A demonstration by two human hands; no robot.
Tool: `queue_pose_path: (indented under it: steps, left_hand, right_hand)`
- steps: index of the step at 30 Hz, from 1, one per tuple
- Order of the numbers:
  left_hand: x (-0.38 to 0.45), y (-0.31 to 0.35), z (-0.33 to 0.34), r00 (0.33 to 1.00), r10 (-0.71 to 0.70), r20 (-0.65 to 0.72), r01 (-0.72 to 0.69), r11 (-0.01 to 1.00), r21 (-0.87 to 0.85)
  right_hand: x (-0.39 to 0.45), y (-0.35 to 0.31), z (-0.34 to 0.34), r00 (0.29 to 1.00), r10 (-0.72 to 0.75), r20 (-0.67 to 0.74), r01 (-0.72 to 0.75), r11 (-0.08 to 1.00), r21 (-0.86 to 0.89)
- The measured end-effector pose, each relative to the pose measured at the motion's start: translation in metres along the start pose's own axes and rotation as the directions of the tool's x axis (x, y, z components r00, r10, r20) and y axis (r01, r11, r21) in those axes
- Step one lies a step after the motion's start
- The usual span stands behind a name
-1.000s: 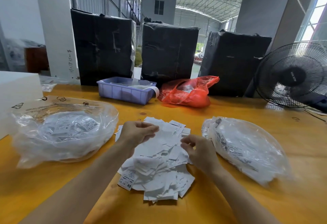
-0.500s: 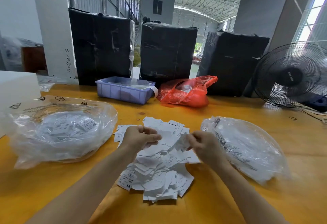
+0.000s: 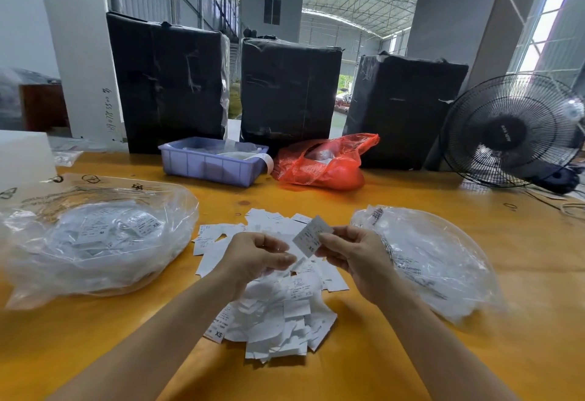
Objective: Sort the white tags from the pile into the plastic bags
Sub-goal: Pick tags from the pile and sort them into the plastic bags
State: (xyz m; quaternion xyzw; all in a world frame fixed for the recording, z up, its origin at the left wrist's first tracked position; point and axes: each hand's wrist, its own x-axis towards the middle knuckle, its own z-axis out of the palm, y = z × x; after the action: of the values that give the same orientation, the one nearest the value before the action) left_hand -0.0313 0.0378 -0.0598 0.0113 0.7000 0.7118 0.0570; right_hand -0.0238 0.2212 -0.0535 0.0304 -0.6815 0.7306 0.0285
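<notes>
A pile of white tags (image 3: 275, 315) lies on the orange table (image 3: 395, 362) right in front of me. My right hand (image 3: 357, 261) pinches one white tag (image 3: 311, 236) marked XS and holds it up above the pile. My left hand (image 3: 256, 258) hovers over the pile with its fingers curled; whether it holds a tag is unclear. To the left lies a clear plastic bag (image 3: 95, 242) with tags inside. A second clear plastic bag (image 3: 437, 261) lies to the right, close to my right hand.
A purple bin (image 3: 215, 160) and a red plastic bag (image 3: 319, 163) sit behind the pile. Three black wrapped boxes (image 3: 167, 81) stand along the back edge. A black fan (image 3: 512, 131) stands at the far right, a white box (image 3: 22, 157) at the far left.
My right hand has lifted one tag off the pile and turned it up so that the XS mark shows. My left hand has stayed over the pile.
</notes>
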Motion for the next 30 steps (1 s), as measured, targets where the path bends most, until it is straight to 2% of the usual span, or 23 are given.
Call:
queue_pose_path:
  steps: [3,10,22,27,30]
  left_hand:
    - [-0.001,0.001,0.002,1.000,-0.003,0.024,0.003,1.000,-0.003]
    - [-0.004,0.002,0.004,0.999,-0.006,0.046,0.007,0.999,-0.034]
    - [-0.005,0.004,0.005,0.996,-0.027,0.079,0.039,0.988,-0.152]
    - [-0.006,0.005,0.003,0.995,-0.055,0.078,0.067,0.984,-0.163]
    - [-0.006,0.005,0.004,0.995,-0.057,0.079,0.070,0.984,-0.167]
  right_hand:
    - [0.000,-0.002,0.003,0.997,-0.042,-0.060,0.046,0.996,0.076]
    - [-0.005,-0.003,0.011,0.989,-0.109,-0.103,0.113,0.993,0.028]
    - [-0.007,0.002,0.017,0.994,-0.091,-0.057,0.085,0.991,-0.102]
    - [-0.007,-0.003,0.015,0.981,-0.133,-0.138,0.133,0.991,-0.015]
    - [-0.007,-0.003,0.017,0.983,-0.137,-0.123,0.133,0.990,-0.036]
